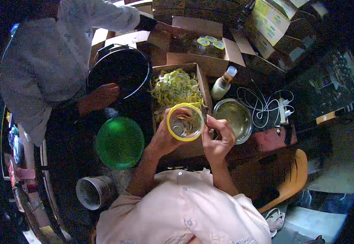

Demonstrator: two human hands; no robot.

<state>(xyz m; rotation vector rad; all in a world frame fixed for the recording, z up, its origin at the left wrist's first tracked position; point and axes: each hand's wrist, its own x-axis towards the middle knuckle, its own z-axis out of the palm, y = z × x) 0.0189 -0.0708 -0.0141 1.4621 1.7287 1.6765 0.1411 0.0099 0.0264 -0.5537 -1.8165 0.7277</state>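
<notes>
In front of my chest my left hand (162, 136) is wrapped round a clear cup (181, 129) with a yellow band at its rim, its open mouth facing up. Against the cup's right side, the thumb and fingers of my right hand (219, 137) are pinched together; what they hold, if anything, is hidden. Just beyond the cup, a cardboard box (202, 77) is heaped with thin yellow-green and white pieces (177, 87), too small to identify surely. Right of the cup sits a clear round bowl (234, 118) of pale liquid.
A capped bottle (221, 84) stands behind the bowl, beside a white cable and power strip (284, 112). At left are a green round lid or basin (120, 143), a metal bucket (93, 192) and a dark tub (120, 69). A co-worker's hand (100, 99) is near the tub. An open carton (197, 59) holds lidded cups (210, 42).
</notes>
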